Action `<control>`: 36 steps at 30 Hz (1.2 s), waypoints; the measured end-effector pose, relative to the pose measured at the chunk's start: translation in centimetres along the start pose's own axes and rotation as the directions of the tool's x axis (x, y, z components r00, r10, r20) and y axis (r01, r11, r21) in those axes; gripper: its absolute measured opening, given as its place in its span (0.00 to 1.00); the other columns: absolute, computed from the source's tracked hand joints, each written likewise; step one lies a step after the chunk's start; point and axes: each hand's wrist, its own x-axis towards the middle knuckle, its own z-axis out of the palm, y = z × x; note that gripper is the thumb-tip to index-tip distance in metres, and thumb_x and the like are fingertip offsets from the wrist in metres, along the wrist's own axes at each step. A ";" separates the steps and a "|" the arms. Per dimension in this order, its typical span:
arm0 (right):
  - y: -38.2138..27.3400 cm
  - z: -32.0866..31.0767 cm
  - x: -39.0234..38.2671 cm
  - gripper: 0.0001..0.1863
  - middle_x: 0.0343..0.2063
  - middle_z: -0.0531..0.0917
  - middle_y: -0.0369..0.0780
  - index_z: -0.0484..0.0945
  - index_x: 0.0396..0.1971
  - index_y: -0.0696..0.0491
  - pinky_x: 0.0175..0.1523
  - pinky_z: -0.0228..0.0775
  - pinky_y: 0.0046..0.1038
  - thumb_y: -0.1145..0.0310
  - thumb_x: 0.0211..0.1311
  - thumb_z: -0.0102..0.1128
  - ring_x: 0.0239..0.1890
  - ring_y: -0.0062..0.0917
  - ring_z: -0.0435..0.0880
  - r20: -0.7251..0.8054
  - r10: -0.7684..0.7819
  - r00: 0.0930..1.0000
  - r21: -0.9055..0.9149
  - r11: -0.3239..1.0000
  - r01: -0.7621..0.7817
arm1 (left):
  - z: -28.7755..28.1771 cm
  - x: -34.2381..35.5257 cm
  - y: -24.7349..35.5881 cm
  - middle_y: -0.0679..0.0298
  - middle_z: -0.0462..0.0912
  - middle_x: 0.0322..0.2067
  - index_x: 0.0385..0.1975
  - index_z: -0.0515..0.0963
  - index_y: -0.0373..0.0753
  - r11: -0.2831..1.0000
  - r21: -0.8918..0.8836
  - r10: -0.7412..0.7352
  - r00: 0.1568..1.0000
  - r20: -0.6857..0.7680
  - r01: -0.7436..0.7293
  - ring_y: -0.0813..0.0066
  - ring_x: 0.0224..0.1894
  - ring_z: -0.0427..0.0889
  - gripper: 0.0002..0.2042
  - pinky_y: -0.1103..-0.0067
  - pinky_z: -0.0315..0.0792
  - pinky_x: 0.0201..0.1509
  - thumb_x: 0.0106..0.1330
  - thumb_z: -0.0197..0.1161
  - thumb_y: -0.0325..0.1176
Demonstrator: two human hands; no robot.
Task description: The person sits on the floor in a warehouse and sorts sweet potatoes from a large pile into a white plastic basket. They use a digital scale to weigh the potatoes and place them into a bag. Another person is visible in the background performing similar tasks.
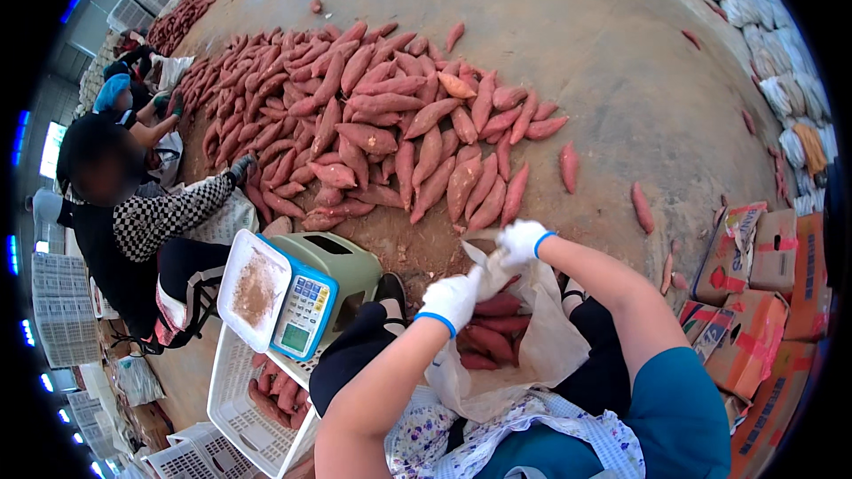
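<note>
Far to the left of the left hand stands a stack of white perforated plastic crates (pixel 64 302). Nearer, lower left of this hand, an open white plastic crate (pixel 232 390) contains some red-skinned sweet potatoes (pixel 282 397). Just above it, also left of the hand, is a digital scale (pixel 306 302), whose white tray (pixel 271 257) carries only brown soil (pixel 256 288); an olive-green plastic box (pixel 342 257) is beside the scale. The left hand (pixel 451 302), in a white glove, is closed on the left edge of a whitish sack (pixel 552 350). The sack is between the person's legs, below both hands, its mouth open, with several sweet potatoes inside. The right hand (pixel 524 241), also gloved, grips the far edge of the sack mouth. Beyond both hands, a large heap of sweet potatoes (pixel 355 115) lies on the floor. Far right of the right hand, cardboard cartons (pixel 754 337) are piled; their contents I cannot tell.
</note>
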 end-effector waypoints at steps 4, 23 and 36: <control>0.8 7.8 1.3 0.29 0.42 0.83 0.41 0.80 0.48 0.49 0.51 0.68 0.35 0.43 0.52 0.59 0.45 0.33 0.78 0.555 -0.381 0.740 0.425 0.894 0.142 | 6.2 0.7 2.3 0.50 0.83 0.33 0.41 0.76 0.41 0.984 -0.050 0.154 0.961 -0.228 -0.170 0.54 0.36 0.85 0.10 0.62 0.77 0.37 0.61 0.55 0.32; 11.6 7.8 15.0 0.38 0.38 0.83 0.56 0.79 0.38 0.68 0.47 0.74 0.38 0.41 0.45 0.67 0.44 0.45 0.83 -0.064 0.829 0.555 0.877 0.313 -0.366 | 2.1 -5.6 3.7 0.61 0.80 0.17 0.27 0.74 0.43 0.970 0.103 0.232 0.964 -0.132 -0.220 0.65 0.21 0.83 0.02 0.71 0.72 0.19 0.55 0.58 0.31; 7.8 8.5 13.0 0.33 0.42 0.81 0.47 0.73 0.48 0.64 0.49 0.72 0.32 0.57 0.45 0.71 0.43 0.33 0.81 0.074 0.658 0.749 0.960 -0.249 0.125 | -0.3 -6.0 3.4 0.61 0.80 0.18 0.32 0.74 0.43 0.968 0.135 0.222 0.973 -0.065 -0.212 0.64 0.22 0.83 0.05 0.70 0.73 0.21 0.56 0.57 0.31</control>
